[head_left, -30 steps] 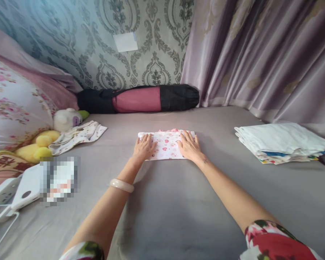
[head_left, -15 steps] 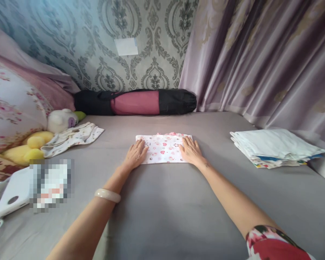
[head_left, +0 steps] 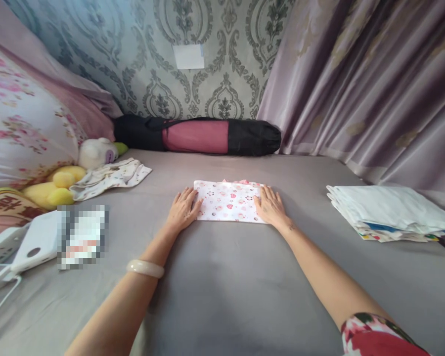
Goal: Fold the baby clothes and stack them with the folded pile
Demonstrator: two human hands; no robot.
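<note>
A folded white cloth (head_left: 226,201) printed with pink hearts and small figures lies flat on the grey bed sheet (head_left: 222,277). Some pink frill sticks out along its far edge. My left hand (head_left: 184,206) rests palm down at the cloth's left edge, fingers extended and mostly on the sheet. On the cloth's right end lies my right hand (head_left: 271,204), flat with its fingers stretched forward and the thumb on the fabric. Neither hand grips anything.
At the right is a stack of folded cloths (head_left: 396,210). A patterned garment (head_left: 113,178), a yellow plush toy (head_left: 55,190) and a white device (head_left: 40,237) with a cable lie at the left. A black and red rolled bag (head_left: 196,136) sits along the wall.
The view has turned slightly left. My left hand has slid outward, off most of the cloth to its left edge. My right hand stays on the cloth's right end.
</note>
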